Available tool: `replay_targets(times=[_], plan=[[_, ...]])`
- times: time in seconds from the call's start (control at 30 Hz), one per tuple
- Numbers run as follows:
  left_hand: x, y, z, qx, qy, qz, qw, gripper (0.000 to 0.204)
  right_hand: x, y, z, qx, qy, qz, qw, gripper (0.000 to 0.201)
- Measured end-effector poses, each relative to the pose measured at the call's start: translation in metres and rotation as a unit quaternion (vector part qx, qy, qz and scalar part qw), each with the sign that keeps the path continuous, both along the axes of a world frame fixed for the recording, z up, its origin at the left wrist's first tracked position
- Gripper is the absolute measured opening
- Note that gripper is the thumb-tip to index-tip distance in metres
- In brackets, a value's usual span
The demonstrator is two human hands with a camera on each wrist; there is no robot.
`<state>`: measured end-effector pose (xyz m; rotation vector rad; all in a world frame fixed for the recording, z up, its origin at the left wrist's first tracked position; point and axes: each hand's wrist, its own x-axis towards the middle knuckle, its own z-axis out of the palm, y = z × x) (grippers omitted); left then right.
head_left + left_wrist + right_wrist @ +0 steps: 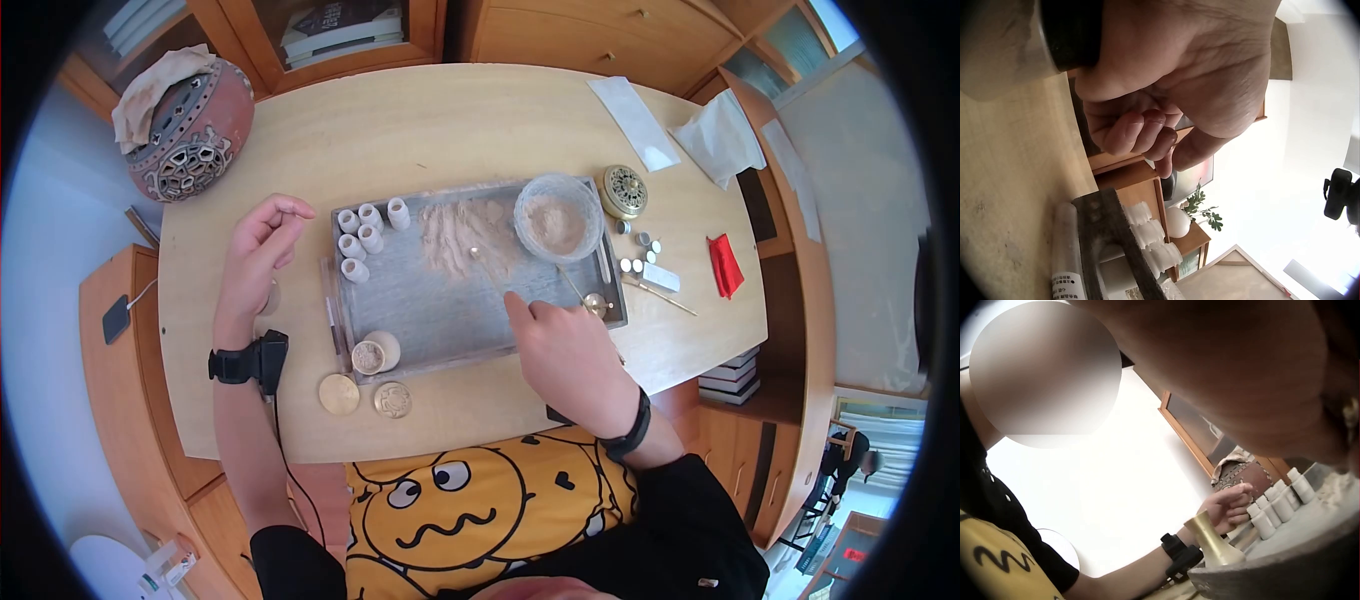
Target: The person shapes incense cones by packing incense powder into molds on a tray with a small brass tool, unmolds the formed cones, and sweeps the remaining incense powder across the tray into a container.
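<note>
My right hand grips a thin-handled small spoon, its small pale tip over the tan powder spread on the grey tray. My left hand hovers beyond the tray's left edge, fingers loosely curled around nothing, as the left wrist view also shows. Near it, several small white bottles stand in the tray's left corner. A glass bowl of the same powder sits at the tray's far right. At the near left corner stands a flared gold vessel.
Two round brass pieces lie before the tray. On its right are a pierced brass burner, small capped jars and a red pouch. White paper lies at the back; a lattice pot stands at the far left.
</note>
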<state>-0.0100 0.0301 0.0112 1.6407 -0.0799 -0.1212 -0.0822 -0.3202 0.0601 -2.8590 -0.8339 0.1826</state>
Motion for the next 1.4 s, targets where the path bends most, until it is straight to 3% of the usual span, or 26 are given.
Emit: replay_targets(times=[0.53, 0.93, 1.03, 1.4], plan=[[-0.001, -0.001, -0.001, -0.006, 0.008, 0.007, 1.000, 0.013, 0.034, 0.024, -0.026, 0.021, -0.080, -0.025, 0.996, 0.015], [0.000, -0.001, 0.000, 0.005, 0.006, 0.008, 1.000, 0.012, 0.006, -0.002, 0.002, 0.026, -0.106, -0.041, 0.993, 0.047], [-0.001, -0.001, -0.001, -0.003, 0.003, 0.006, 1.000, 0.012, 0.000, -0.019, 0.010, 0.032, -0.103, -0.095, 0.990, 0.049], [0.001, 0.000, 0.000, 0.002, 0.000, 0.006, 1.000, 0.012, 0.002, -0.033, 0.005, 0.080, -0.039, -0.117, 0.989, 0.033]])
